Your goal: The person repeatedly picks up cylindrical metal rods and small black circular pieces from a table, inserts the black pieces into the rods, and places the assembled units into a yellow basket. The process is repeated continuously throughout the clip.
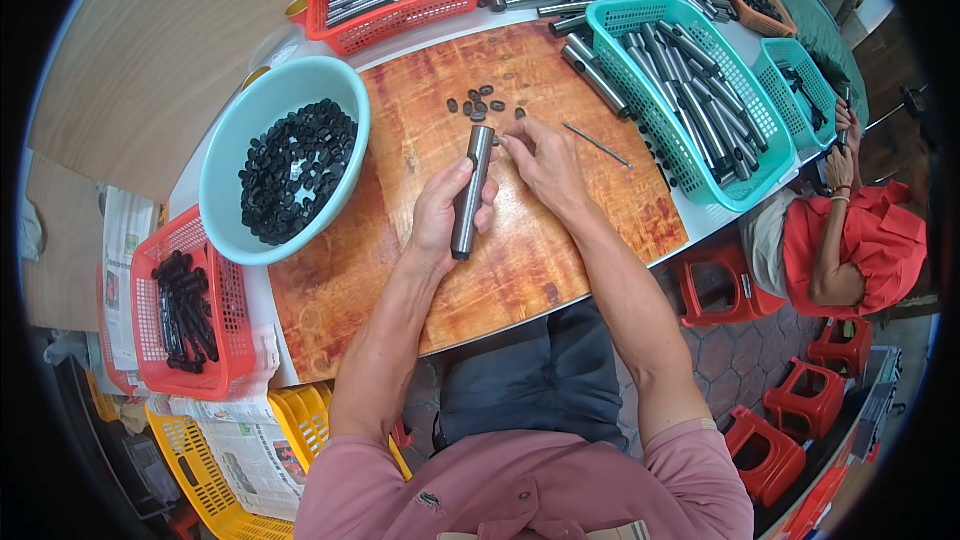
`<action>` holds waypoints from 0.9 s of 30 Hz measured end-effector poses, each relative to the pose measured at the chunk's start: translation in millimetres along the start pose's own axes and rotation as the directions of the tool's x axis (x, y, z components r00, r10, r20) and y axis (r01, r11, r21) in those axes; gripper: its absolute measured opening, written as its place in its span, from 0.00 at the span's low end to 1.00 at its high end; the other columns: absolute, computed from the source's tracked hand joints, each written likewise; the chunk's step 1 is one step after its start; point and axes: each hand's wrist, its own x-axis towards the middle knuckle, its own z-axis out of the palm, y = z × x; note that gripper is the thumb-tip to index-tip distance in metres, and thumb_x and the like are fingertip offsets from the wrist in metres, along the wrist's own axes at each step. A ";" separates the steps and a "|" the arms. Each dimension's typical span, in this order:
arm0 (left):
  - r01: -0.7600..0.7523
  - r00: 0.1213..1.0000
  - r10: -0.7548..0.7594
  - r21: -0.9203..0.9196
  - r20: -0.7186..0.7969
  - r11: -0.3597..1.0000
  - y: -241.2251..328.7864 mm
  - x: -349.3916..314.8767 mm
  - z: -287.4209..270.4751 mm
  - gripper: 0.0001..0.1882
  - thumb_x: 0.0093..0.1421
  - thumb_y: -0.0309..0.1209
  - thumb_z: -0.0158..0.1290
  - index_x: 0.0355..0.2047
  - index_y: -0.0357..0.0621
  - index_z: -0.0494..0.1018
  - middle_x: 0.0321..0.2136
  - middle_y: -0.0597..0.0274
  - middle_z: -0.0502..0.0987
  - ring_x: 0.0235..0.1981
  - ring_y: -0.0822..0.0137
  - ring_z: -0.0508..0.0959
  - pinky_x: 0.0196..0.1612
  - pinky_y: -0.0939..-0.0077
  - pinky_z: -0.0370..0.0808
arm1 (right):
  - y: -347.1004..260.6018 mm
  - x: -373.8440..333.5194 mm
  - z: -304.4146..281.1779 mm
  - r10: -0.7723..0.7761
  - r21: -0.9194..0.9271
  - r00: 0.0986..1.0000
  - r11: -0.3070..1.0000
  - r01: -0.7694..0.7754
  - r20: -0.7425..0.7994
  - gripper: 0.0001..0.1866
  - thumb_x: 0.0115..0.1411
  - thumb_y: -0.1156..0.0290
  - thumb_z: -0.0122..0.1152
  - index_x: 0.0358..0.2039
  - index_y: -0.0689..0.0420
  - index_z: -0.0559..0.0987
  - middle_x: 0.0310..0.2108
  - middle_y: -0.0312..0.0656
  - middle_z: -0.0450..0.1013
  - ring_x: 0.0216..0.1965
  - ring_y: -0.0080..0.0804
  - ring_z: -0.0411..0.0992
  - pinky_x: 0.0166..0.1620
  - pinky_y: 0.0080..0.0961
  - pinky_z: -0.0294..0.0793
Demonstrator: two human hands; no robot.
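Note:
Over the wooden board [350,305], my left hand [438,208] is wrapped round a metal tube [474,190], silver-grey with a dark lower end. The tube is held nearly upright in the picture, its top leaning slightly right. My right hand [546,165] is closed in a pinch beside the tube's upper part. A small dark bit shows at its fingertips, too small to name. Several small black oval pieces [479,108] lie loose just beyond the tube. To the right of my right hand rests a thin metal rod [598,145].
A light-blue basin [222,165] of black pieces stands left, above a red basket [240,325] of dark parts. Tubes fill a green basket [745,195] at right and a red basket [400,30] at the back. A co-worker in a red top [865,250] sits at far right.

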 end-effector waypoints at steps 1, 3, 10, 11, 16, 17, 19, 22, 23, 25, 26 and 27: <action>-0.004 1.000 0.004 -0.009 0.001 1.000 -0.3 0.2 0.1 0.25 0.78 0.43 0.41 0.63 0.36 0.67 0.29 0.61 0.74 0.21 0.72 0.73 0.25 0.80 0.71 | 0.5 0.1 0.3 -0.003 -0.003 1.000 1.000 0.003 -0.003 0.10 0.64 0.68 0.65 0.38 0.64 0.82 0.34 0.56 0.82 0.37 0.52 0.82 0.40 0.43 0.78; -0.013 1.000 0.013 -0.026 0.004 1.000 -1.6 1.4 1.4 0.25 0.77 0.44 0.42 0.63 0.36 0.67 0.30 0.60 0.76 0.21 0.71 0.74 0.25 0.79 0.72 | 2.1 0.4 0.7 -0.009 -0.009 1.000 1.000 0.009 -0.010 0.11 0.64 0.68 0.65 0.38 0.64 0.82 0.34 0.56 0.82 0.37 0.52 0.82 0.40 0.43 0.78; 0.012 0.990 -0.014 0.012 0.139 1.000 -5.3 6.3 3.7 0.26 0.77 0.43 0.43 0.65 0.36 0.65 0.38 0.55 0.78 0.32 0.66 0.80 0.36 0.74 0.78 | 3.3 0.4 0.2 -0.007 0.041 1.000 0.999 0.007 0.005 0.09 0.65 0.71 0.63 0.39 0.64 0.82 0.33 0.55 0.81 0.37 0.51 0.82 0.40 0.42 0.79; 0.030 0.990 -0.029 -0.008 0.135 1.000 -6.5 5.4 5.9 0.26 0.77 0.41 0.44 0.66 0.35 0.65 0.38 0.55 0.78 0.33 0.66 0.79 0.37 0.74 0.78 | 3.9 0.1 0.0 -0.012 0.043 1.000 0.999 0.012 0.002 0.09 0.65 0.71 0.63 0.39 0.64 0.82 0.33 0.55 0.81 0.36 0.51 0.82 0.40 0.42 0.79; 0.039 0.993 -0.040 0.009 0.107 0.999 -6.8 6.0 6.6 0.25 0.75 0.39 0.43 0.66 0.37 0.65 0.37 0.55 0.77 0.30 0.67 0.79 0.35 0.74 0.77 | 2.8 -0.2 0.2 0.015 0.074 1.000 0.997 -0.016 0.007 0.09 0.65 0.70 0.63 0.39 0.64 0.82 0.33 0.55 0.82 0.36 0.50 0.83 0.40 0.41 0.79; 0.043 0.995 -0.044 0.008 0.090 0.999 -6.7 5.7 6.0 0.26 0.74 0.40 0.43 0.65 0.36 0.65 0.36 0.55 0.77 0.30 0.67 0.79 0.35 0.75 0.76 | 1.0 0.0 -0.7 0.027 0.069 1.000 0.997 -0.028 0.016 0.09 0.65 0.70 0.63 0.39 0.64 0.82 0.33 0.55 0.82 0.36 0.50 0.83 0.40 0.41 0.79; 0.053 0.996 -0.052 -0.013 0.073 0.999 -5.9 5.0 6.2 0.26 0.73 0.41 0.41 0.64 0.36 0.66 0.35 0.56 0.78 0.28 0.67 0.78 0.34 0.75 0.75 | 0.3 0.2 -1.9 0.026 0.051 1.000 0.998 -0.027 0.016 0.09 0.65 0.70 0.63 0.39 0.64 0.82 0.33 0.55 0.82 0.36 0.50 0.83 0.39 0.41 0.79; 0.040 0.997 -0.040 -0.005 0.059 0.999 -4.8 5.2 7.4 0.27 0.72 0.43 0.41 0.62 0.36 0.67 0.34 0.58 0.77 0.27 0.68 0.75 0.31 0.75 0.74 | 1.5 -0.1 -2.3 0.004 0.032 1.000 0.999 -0.004 0.004 0.09 0.65 0.70 0.63 0.39 0.64 0.82 0.33 0.55 0.82 0.36 0.50 0.83 0.39 0.41 0.79; 0.042 0.997 -0.041 -0.017 0.063 0.999 -5.0 5.1 6.4 0.27 0.73 0.44 0.42 0.63 0.36 0.67 0.34 0.58 0.76 0.27 0.69 0.75 0.31 0.76 0.74 | 2.3 -0.2 -1.6 0.008 0.037 1.000 0.999 -0.008 0.005 0.09 0.65 0.70 0.63 0.39 0.64 0.82 0.33 0.55 0.82 0.36 0.51 0.83 0.39 0.41 0.79; 0.041 0.997 -0.039 -0.031 0.063 0.999 -4.9 4.9 6.1 0.27 0.73 0.44 0.42 0.63 0.36 0.67 0.34 0.59 0.76 0.27 0.69 0.75 0.30 0.77 0.74 | 3.2 -0.1 -0.5 0.013 0.047 1.000 0.999 -0.013 0.005 0.09 0.65 0.69 0.64 0.39 0.64 0.82 0.33 0.55 0.82 0.36 0.51 0.83 0.39 0.41 0.79; 0.038 0.998 -0.036 -0.031 0.057 0.999 -5.0 4.9 6.5 0.27 0.74 0.44 0.42 0.63 0.36 0.67 0.34 0.59 0.76 0.27 0.69 0.75 0.30 0.77 0.74 | 3.6 0.0 0.0 0.016 0.052 1.000 0.999 -0.016 0.004 0.09 0.65 0.69 0.64 0.39 0.63 0.82 0.33 0.55 0.82 0.36 0.51 0.82 0.39 0.41 0.79; 0.035 0.998 -0.033 -0.031 0.052 0.999 -5.0 4.8 6.7 0.27 0.74 0.43 0.42 0.63 0.36 0.67 0.34 0.59 0.76 0.27 0.69 0.75 0.30 0.77 0.73 | 3.7 0.0 0.4 0.019 0.057 1.000 0.998 -0.019 0.003 0.10 0.65 0.69 0.64 0.39 0.63 0.82 0.33 0.55 0.82 0.36 0.51 0.82 0.39 0.41 0.79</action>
